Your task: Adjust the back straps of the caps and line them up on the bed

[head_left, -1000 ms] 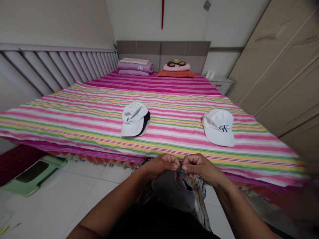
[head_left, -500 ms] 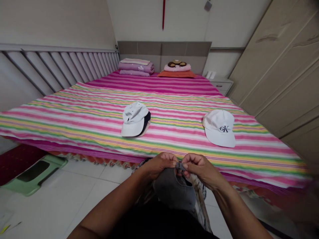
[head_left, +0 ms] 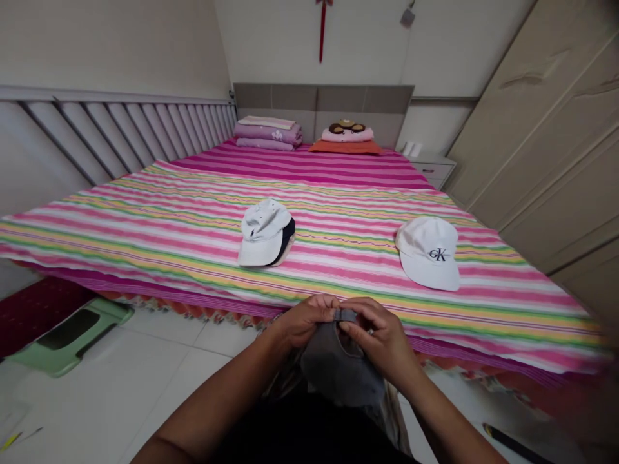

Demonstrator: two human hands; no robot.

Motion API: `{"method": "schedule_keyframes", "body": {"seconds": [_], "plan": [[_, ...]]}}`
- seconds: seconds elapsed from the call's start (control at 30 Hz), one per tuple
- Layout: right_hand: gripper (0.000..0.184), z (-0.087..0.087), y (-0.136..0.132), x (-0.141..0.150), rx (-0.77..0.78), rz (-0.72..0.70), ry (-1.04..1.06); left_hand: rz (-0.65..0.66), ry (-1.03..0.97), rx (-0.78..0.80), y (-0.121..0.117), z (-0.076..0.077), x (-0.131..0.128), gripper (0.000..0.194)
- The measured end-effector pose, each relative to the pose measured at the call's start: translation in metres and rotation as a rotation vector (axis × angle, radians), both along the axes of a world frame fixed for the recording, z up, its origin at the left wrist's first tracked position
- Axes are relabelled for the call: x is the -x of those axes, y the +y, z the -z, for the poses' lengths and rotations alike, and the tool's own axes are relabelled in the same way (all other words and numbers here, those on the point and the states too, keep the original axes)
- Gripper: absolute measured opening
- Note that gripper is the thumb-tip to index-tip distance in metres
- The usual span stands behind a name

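Head view: the grey cap [head_left: 333, 374] is held low before the body, left hand [head_left: 305, 322] and right hand [head_left: 387, 335] both pinching its back strap [head_left: 345, 315], fingers partly hiding it. A green stool [head_left: 110, 314] stands left, beside the bed [head_left: 338, 267]. On the bed, a white cap [head_left: 261, 238] overlaps a dark one [head_left: 287, 238]; a lettered white cap [head_left: 429, 254] lies apart, right. Folded bedding [head_left: 268, 136] sits near the headboard [head_left: 290, 98].

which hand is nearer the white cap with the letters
Right. The right hand is below and left of the lettered cap in view; the left hand is farther left.
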State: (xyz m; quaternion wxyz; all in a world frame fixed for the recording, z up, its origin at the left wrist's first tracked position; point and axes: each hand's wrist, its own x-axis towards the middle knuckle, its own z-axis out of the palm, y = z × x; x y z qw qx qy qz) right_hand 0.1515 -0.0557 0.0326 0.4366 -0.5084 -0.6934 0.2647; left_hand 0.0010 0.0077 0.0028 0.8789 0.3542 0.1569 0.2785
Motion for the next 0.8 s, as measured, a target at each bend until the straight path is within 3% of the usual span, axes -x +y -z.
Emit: {"method": "schedule_keyframes", "body": {"seconds": [0.27, 0.8], "plan": [[0.014, -0.0009, -0.0016, 0.0051, -0.132, 0.044, -0.177, 0.013, -0.031, -0.005, -0.0038, -0.0001, 0.0004, 0.023], [0.007, -0.0032, -0.0028, 0.0030, -0.100, 0.088, -0.318, -0.086, 0.109, -0.038, -0.0019, -0.0051, 0.0055, 0.023]]}}
